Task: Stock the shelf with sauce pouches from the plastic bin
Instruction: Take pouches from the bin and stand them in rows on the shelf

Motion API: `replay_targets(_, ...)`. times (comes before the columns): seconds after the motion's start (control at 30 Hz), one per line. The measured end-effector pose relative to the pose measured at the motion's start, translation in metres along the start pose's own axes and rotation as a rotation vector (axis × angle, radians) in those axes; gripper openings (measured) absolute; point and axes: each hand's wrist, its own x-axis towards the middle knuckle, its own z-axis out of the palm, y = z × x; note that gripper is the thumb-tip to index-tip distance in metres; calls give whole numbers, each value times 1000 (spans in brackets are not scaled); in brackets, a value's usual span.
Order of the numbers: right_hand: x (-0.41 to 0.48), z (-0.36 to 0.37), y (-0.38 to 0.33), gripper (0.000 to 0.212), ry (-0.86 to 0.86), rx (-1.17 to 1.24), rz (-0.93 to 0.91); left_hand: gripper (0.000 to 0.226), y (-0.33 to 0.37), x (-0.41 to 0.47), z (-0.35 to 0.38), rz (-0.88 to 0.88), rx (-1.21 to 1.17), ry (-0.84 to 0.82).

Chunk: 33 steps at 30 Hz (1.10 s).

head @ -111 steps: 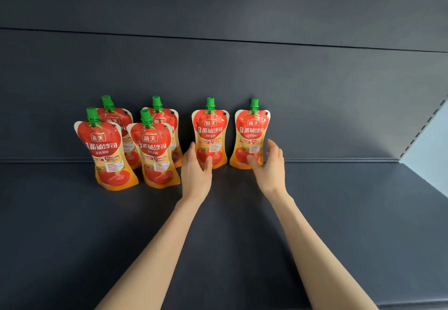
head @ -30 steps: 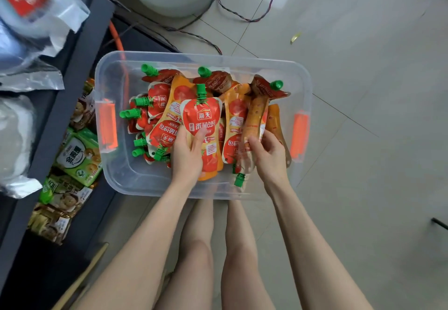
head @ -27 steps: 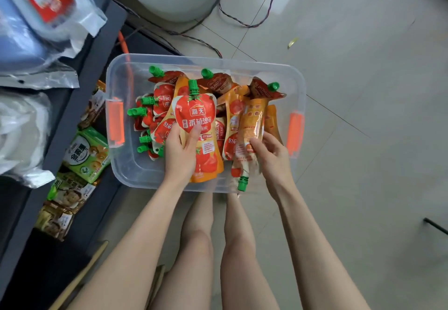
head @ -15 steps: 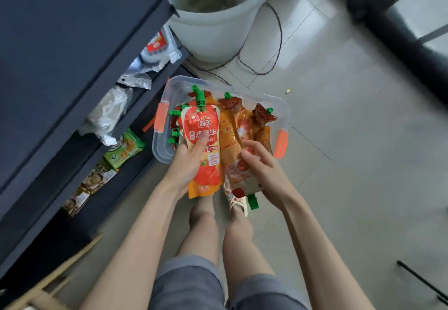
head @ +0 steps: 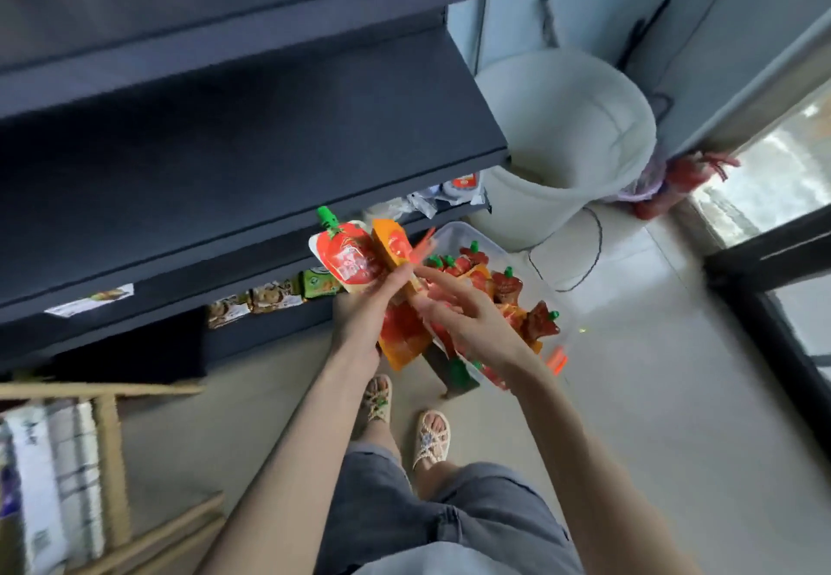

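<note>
Lifted from the clear plastic bin [head: 483,239], the red green-capped sauce pouch [head: 346,257] sits clamped in the left hand [head: 362,313]; the right hand's [head: 467,327] hold is too blurred to tell, and its inverted orange pouch [head: 390,239] needs righting.

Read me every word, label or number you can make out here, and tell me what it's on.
No text can be read; the frame is motion-blurred.
On the pouch in the left hand: white print, blurred.
On the shelf tag: blurred.
On the packets on the lower shelf: too small.
</note>
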Motion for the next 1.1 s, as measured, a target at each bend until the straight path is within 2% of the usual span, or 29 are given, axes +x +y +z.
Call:
replay_targets(0.1,4,27,-26,36,-42,5,-62,34,26,-15,-26,57,-92,87)
replay_targets(0.2,15,53,-55,48,-72,38,-21,20,54,-30,-58,123,-130,96)
replay_targets(0.27,25,67,-74,49,-99,-87,-81,15,73,-38,-83,203,-133,107)
replay_targets(0.37,38,86,-109,39,-124,-295,-238,15,108,-44,-131,306,-92,147)
replay_targets(0.5,56,125,-154,46,-226,-589,-377,19,160,-48,-204,358,10,146)
replay_targets(0.6,72,170,-182,51,-281,-761,-438,28,194,-50,-249,375,139,58)
replay_targets(0.7,86,210,-202,47,-283,-807,-494,34,214,-50,-287,366,222,-27)
replay_targets(0.8,96,244,-212,45,-225,-792,-596,24,224,-45,-311,425,110,-12)
replay_targets(0.87,103,261,-213,48,-98,-734,-639,19,233,-40,-320,445,-49,54)
replay_targets(0.93,111,277,-215,59,18,-579,-648,18,242,-32,-328,471,-161,129)
replay_targets(1.03,122,301,-223,77,173,-211,-515,20,258,-21,-334,516,-345,162)
replay_targets(1.1,130,316,-232,79,222,-27,-364,23,270,-13,-335,549,-452,146)
